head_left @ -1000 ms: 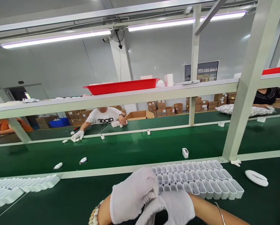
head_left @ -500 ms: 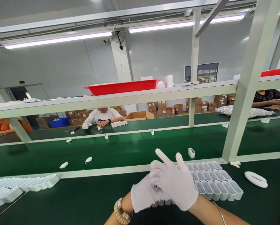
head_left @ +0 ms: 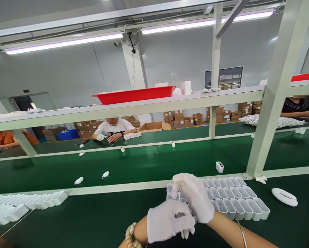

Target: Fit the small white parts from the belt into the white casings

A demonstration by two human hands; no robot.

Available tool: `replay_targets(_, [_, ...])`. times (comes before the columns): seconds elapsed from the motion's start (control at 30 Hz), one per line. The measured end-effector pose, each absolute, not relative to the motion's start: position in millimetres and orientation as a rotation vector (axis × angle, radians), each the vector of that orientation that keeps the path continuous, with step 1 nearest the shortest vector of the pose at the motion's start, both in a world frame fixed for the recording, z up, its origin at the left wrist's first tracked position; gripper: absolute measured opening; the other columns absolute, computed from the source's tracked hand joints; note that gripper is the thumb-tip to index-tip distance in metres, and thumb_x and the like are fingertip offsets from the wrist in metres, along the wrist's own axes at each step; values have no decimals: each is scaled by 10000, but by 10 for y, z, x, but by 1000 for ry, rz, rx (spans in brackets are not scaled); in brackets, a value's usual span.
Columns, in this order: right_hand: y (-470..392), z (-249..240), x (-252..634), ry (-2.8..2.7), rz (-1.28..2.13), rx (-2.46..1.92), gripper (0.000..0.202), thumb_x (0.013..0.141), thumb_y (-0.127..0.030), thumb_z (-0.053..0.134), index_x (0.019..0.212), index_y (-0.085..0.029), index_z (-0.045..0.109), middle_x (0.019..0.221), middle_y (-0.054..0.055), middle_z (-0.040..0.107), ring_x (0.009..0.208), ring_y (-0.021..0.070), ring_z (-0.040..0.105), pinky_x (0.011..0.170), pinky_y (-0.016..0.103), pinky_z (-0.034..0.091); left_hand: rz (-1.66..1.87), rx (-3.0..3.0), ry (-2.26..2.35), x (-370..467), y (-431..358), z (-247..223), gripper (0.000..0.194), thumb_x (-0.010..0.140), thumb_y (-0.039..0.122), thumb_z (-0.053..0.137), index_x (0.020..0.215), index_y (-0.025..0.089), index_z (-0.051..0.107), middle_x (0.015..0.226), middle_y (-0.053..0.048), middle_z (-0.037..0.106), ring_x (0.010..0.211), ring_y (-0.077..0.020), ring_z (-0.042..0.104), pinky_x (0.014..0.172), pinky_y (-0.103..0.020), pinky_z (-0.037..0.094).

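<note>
White gloves cover both my hands, at the near side of rows of small white open-topped plastic cases. My right hand bends over the left part of the rows, fingertips pinched together and pointing down. Whatever may be between those fingertips cannot be made out. Just below and left of it, my left hand has its fingers curled down and drawn together, with a small greyish patch showing near the thumb. Its grip is hidden by the glove. Several cases behind the hands are partly covered.
A green belt runs behind a pale rail, carrying a small white case and white oval parts. More cases stand at left. A white oval ring lies right, near an upright post. A co-worker sits opposite.
My hands were crossed, the right over the left with finger and thumb stretched out. They have come apart, and the right fingers have pinched together. Items on the belt have shifted right.
</note>
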State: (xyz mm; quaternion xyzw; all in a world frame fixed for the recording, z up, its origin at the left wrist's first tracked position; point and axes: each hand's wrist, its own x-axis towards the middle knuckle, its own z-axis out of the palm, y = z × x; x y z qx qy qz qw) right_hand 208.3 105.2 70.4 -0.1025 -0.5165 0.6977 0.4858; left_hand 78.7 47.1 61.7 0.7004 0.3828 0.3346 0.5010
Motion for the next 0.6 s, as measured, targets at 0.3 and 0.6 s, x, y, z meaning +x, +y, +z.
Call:
replay_targets(0.3, [877, 485, 2035, -1985, 1438, -607, 297, 701, -291, 651, 987, -213, 660, 1001, 52, 678, 981, 261, 611, 929, 397, 499, 1437, 718, 89, 787, 389, 878, 355, 921, 474, 657, 990, 148, 779, 892, -50, 758, 827, -140, 681, 827, -230, 532])
replay_targets(0.6, [819, 274, 1902, -2465, 1173, -414, 271, 861, -270, 514, 713, -169, 717, 719, 23, 720, 658, 141, 639, 663, 233, 475, 1650, 569, 372, 717, 518, 736, 528, 946, 632, 469, 1211, 244, 708, 1364, -93, 644, 1264, -278, 580, 1094, -455, 438])
